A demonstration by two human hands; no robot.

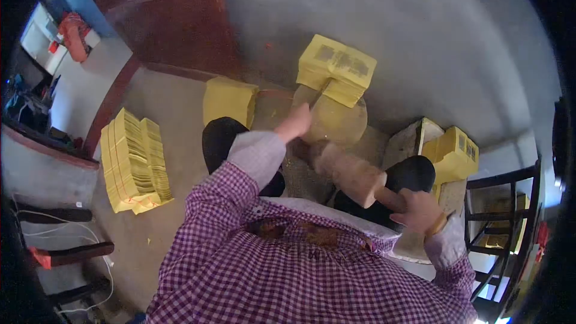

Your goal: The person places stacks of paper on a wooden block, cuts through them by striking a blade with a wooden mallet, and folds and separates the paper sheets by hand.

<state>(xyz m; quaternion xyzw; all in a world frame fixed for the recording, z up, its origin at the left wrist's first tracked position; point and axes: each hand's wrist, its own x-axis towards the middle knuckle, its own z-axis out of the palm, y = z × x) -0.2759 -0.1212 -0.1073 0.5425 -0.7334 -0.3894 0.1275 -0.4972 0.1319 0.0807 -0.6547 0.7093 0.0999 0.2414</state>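
My right hand (pixel 418 210) is wrapped round the handle of a wooden mallet (pixel 351 174). The mallet's thick, pale head points left, in front of my knees. My left hand (pixel 295 123) is closed at the left edge of a round block (pixel 341 123). What it grips is mostly hidden; a thin, dark, narrow shape shows above the fist, by the paper. On the far side of the block rests a thick stack of yellow paper (pixel 336 69) with grey marks on top, its near left part cut into a step.
Bundled yellow paper (pixel 135 162) stands on the floor at left, with another yellow stack (pixel 228 103) by my left knee. More yellow paper (pixel 453 153) lies at right beside a dark chair (pixel 507 222). A grey wall (pixel 408 36) rises behind the block.
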